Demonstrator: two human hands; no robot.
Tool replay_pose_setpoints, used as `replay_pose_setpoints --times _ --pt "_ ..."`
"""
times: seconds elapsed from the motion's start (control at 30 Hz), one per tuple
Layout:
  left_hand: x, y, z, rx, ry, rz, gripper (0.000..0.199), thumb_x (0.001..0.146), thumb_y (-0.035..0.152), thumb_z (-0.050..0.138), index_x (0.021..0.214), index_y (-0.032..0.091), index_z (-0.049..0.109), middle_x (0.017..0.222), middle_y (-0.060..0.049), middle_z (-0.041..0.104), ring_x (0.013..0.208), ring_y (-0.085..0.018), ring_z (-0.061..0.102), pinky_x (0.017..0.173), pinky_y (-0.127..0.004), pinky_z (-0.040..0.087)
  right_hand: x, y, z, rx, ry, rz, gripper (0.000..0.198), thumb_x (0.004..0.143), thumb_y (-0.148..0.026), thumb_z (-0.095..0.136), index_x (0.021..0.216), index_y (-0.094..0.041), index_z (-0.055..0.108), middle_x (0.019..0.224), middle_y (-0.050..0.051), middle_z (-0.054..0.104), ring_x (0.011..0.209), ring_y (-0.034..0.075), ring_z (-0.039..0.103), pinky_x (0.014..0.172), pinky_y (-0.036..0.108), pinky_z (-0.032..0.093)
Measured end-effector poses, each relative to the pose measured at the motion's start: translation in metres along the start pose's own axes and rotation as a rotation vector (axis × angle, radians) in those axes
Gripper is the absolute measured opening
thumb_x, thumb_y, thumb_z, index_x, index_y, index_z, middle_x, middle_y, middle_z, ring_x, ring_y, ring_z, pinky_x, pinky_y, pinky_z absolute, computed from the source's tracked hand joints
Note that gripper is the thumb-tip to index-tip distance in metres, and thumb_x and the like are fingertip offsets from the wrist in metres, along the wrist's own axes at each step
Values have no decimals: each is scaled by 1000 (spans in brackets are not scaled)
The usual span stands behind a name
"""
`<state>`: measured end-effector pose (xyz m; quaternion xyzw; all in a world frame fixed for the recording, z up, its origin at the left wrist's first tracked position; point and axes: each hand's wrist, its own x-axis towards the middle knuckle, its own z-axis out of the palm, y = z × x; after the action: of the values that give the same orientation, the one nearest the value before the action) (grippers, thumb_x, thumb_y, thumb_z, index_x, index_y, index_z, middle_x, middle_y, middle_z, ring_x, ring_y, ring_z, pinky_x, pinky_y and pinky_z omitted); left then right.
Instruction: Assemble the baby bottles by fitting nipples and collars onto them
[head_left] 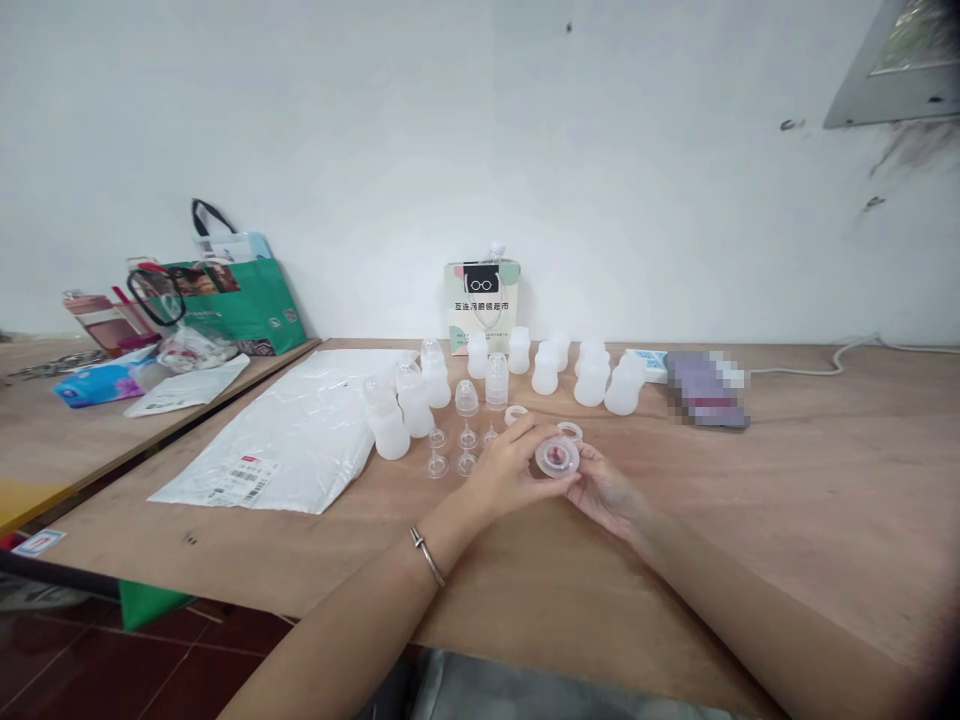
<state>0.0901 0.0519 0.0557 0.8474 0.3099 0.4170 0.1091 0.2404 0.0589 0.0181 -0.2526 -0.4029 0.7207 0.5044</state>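
Between my two hands, just above the table, is a translucent baby bottle collar, its round opening facing me. My left hand pinches it from the left, fingers over the top and thumb below. From the right, my right hand is closed on its edge. Behind it lie two white rings, one partly covered by my fingers. Several clear silicone nipples stand left of my left hand. A capped collar sits behind them. Milky baby bottles stand at left, some with clear caps; uncapped bottles stand at right.
A white plastic mailer covers the table's left part. A paper bag leans against the wall. At right are a blurred purple packet and a white cable. A green bag and tissue pack occupy the left table.
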Motion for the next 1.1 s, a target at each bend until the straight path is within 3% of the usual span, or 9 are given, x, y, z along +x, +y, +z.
replay_pose_setpoints --times 0.33,0.57,0.87,0.97,1.1 --pt "2 -1 0 76 149 -41 30 72 28 63 100 19 53 96 -4 56 84 -14 58 69 -25 49 -3 0 11 75 80 13 20 62 -20 72 82 -21 69 82 -1 69 74 10 61 69 18 48" --pt "-1 3 2 66 134 -12 33 66 33 67 94 19 57 88 -3 60 78 -15 59 67 -26 49 -5 -1 12 11 123 -2 15 54 -18 74 67 -21 68 68 -2 67 66 11 59 63 20 48" --pt "-4 4 5 -1 109 84 32 65 34 68 90 18 57 83 -3 58 75 -14 57 66 -26 49 -4 0 9 -70 77 0 8 54 -15 71 60 -18 66 59 -2 63 56 10 55 56 21 47" --pt "-2 6 3 14 93 57 30 68 31 66 92 19 55 86 -3 58 78 -15 57 67 -26 49 -4 0 8 -25 88 -1 10 56 -16 71 63 -19 65 64 -2 65 62 11 58 59 21 48" --pt "-1 6 2 80 196 -50 27 71 32 63 92 19 53 89 -3 56 80 -14 56 69 -26 48 -7 2 10 55 130 53 18 60 -18 70 77 -23 67 80 -1 69 75 13 62 66 22 49"
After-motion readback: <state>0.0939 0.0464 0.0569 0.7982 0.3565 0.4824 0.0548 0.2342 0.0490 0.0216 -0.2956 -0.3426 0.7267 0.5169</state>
